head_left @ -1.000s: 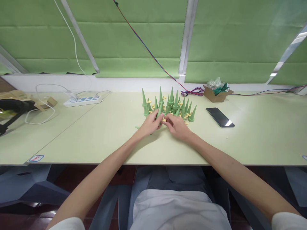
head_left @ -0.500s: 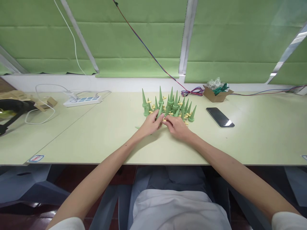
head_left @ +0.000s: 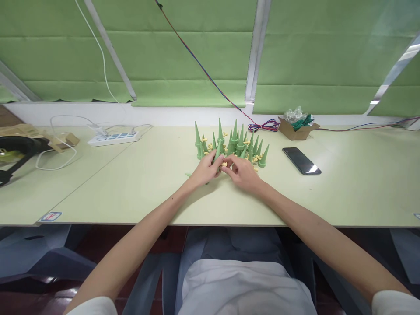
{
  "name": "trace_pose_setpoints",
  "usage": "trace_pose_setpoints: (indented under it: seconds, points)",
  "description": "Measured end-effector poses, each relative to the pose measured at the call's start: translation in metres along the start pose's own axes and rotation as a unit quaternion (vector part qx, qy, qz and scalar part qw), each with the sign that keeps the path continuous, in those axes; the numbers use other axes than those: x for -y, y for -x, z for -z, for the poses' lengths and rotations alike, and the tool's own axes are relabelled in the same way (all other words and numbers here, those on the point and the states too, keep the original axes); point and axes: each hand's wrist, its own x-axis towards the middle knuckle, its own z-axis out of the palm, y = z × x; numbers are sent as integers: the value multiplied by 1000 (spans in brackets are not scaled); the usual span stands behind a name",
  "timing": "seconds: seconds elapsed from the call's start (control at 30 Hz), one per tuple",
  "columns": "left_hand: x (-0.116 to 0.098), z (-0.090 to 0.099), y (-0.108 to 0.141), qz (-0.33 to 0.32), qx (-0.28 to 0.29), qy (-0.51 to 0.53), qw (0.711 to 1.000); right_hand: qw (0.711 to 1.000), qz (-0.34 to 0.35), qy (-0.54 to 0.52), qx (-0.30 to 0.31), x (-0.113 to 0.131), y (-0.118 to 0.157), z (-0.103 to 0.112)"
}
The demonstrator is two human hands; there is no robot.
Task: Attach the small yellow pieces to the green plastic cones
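My left hand [head_left: 207, 169] is closed around a green cone-shaped watering spike [head_left: 218, 150], its tip pointing up. At the spike's side, the thumb and fingers of my right hand [head_left: 243, 173] pinch a small yellow valve [head_left: 225, 164]. Fingers partly hide the joint between valve and spike, so I cannot tell how firmly they are joined. Just behind my hands stands a cluster of similar green spikes [head_left: 242, 141], many with yellow valves on their sides. Beside my left wrist, a green tip [head_left: 188, 174] pokes out, mostly covered by the hand.
A black phone [head_left: 301, 160] lies to the right on the pale table [head_left: 354, 183]. Behind it are a small cardboard box [head_left: 295, 131] with plastic wrap and a coil of red and blue wire [head_left: 264, 126]. A white power strip [head_left: 113, 138] with cables sits at the left.
My right fingers have shifted and bent around the yellow valve, which shows more plainly now. My left hand keeps its hold on the spike in nearly the same place.
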Motion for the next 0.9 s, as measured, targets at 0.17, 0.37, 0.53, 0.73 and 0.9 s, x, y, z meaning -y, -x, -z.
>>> trace_pose_setpoints:
  seconds: [0.17,0.37,0.53,0.73,0.9]
  points:
    - [0,0,0,-4,2,-1,1000,1000,16,6,-17,-4,0,-2]
    - [2,-1,1,-12,6,-29,999,1000,24,4,-10,-5,1,-1]
    - [6,0,0,-18,4,-59,998,1000,26,4,-5,-5,1,0]
    - [11,1,0,-43,-4,-95,995,1000,16,10,10,-3,2,1]
    - [10,1,1,-48,-9,-123,991,1000,19,20,11,-4,1,0]
